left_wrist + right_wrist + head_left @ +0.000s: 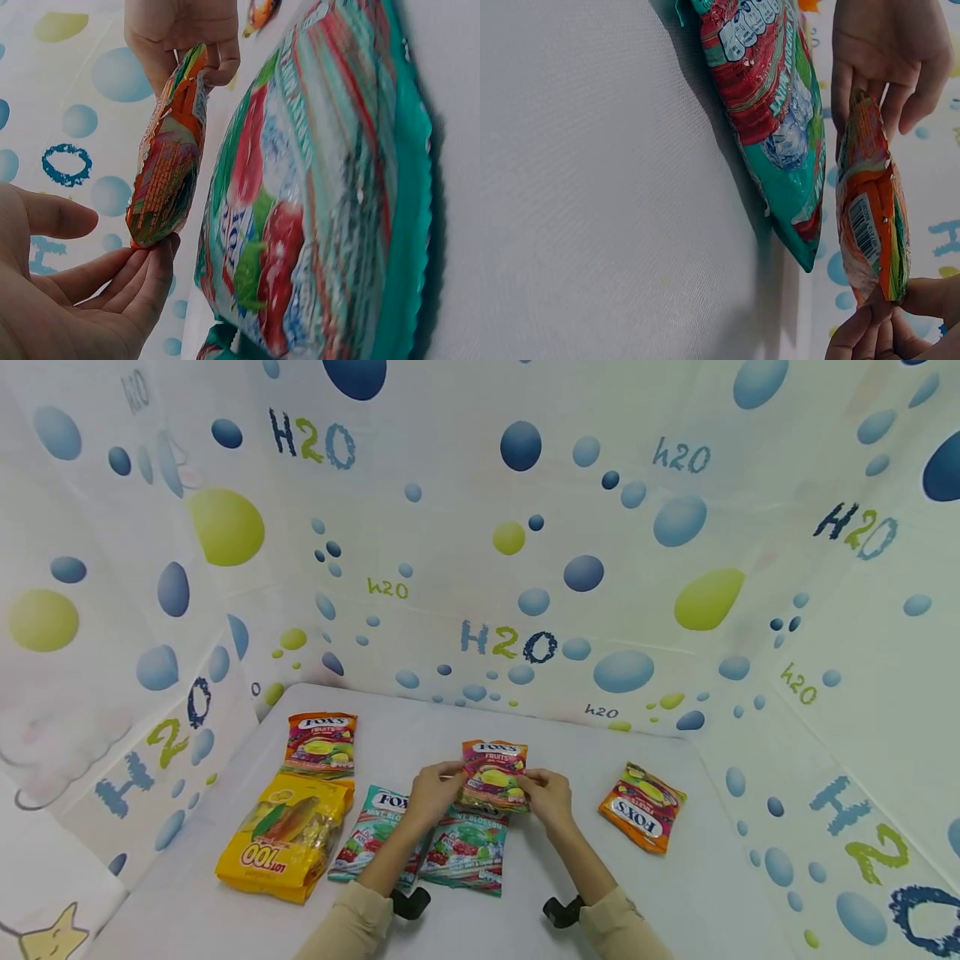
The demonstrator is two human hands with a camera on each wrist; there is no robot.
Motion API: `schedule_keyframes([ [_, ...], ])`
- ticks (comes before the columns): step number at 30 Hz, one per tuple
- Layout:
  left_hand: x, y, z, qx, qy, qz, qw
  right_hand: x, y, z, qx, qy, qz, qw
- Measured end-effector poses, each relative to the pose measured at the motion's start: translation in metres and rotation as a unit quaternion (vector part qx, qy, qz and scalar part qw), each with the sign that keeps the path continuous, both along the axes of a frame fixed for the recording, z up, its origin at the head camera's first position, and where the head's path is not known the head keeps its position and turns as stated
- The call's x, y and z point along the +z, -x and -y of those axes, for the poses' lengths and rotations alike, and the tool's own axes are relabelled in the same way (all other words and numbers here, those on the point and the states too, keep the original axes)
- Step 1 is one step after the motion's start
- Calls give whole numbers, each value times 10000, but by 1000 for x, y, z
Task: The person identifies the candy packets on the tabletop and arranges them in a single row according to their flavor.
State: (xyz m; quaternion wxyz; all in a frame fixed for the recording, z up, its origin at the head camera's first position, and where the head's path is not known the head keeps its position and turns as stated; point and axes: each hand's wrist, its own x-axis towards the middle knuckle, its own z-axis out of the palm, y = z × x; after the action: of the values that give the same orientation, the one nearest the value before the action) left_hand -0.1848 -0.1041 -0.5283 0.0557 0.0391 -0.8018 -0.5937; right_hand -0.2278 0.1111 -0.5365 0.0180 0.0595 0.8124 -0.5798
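An orange and purple Fox's Fruits candy bag point(493, 777) is held up by its two side edges. My left hand point(435, 793) holds one side; in the left wrist view its fingertips touch the edge of the candy bag point(166, 161), with the thumb point(67, 216) a little apart. My right hand point(549, 797) pinches the opposite side; in the right wrist view its thumb and fingers close on the corner near the barcode. Two teal Fox's mint candy bags, a left one point(371, 839) and a right one point(467, 852), lie just below, partly behind my left forearm.
At the left, a large yellow candy bag point(281, 835) lies with another Fox's Fruits bag point(322, 743) behind it. A further Fox's Fruits bag point(643, 807) lies at the right, its lettering upside down. A patterned curtain point(450, 527) surrounds the white table point(585, 743).
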Motion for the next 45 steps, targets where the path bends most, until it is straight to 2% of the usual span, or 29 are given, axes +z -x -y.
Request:
schedule_keyframes([
  [10,-1,-4,-10,-199,-107,-45,9997,-4,-2,-15,-42,40,51,10000],
  [14,-3,-5,-15,-250,-185,70,9995,-5,-5,-21,-112,29,45,9999],
  [25,-3,-10,-27,-266,6,165,9995,-4,-14,-33,-307,147,230,9992],
  [35,-6,-14,-36,-371,16,69,9993,-10,-22,-44,-411,376,115,9984],
  [45,-5,-18,-44,-452,98,328,9984,-15,-30,-55,-483,336,109,9982],
])
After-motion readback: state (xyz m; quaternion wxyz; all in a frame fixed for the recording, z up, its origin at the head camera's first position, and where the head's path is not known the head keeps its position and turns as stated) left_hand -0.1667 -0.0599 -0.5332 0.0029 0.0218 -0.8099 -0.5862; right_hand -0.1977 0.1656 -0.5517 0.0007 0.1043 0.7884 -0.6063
